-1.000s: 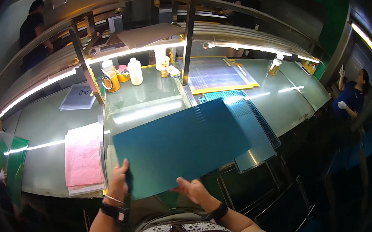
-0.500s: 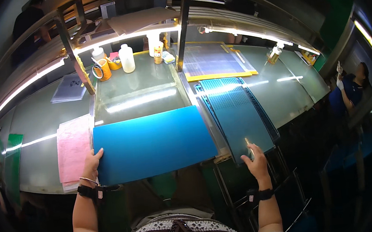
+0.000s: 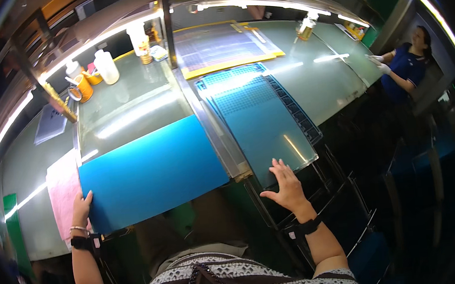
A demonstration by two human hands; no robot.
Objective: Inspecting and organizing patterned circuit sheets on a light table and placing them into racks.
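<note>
A plain blue rectangular sheet (image 3: 152, 173) lies at an angle over the near edge of the glass-topped bench in front of me. My left hand (image 3: 82, 208) grips its left edge, thumb on top and the other fingers mostly hidden. To the right is a stack of teal panels (image 3: 261, 131), the top one smooth at its near end and showing a fine dotted grid at its far end. My right hand (image 3: 287, 187) hovers at the near edge of that stack, fingers spread and holding nothing. I cannot tell whether its fingertips touch the panel.
Pink sheets (image 3: 63, 191) lie left of the blue sheet. Behind stand a white bottle (image 3: 106, 67), an orange tape roll (image 3: 82, 88) and a yellow-framed screen (image 3: 224, 47). A metal post (image 3: 167, 25) rises mid-bench. A gloved person (image 3: 402, 67) stands at the far right.
The view has turned to the right, so the bench appears shifted left and tilted. My left hand stays on the blue sheet's edge. My right hand's fingers have spread over the panel stack.
</note>
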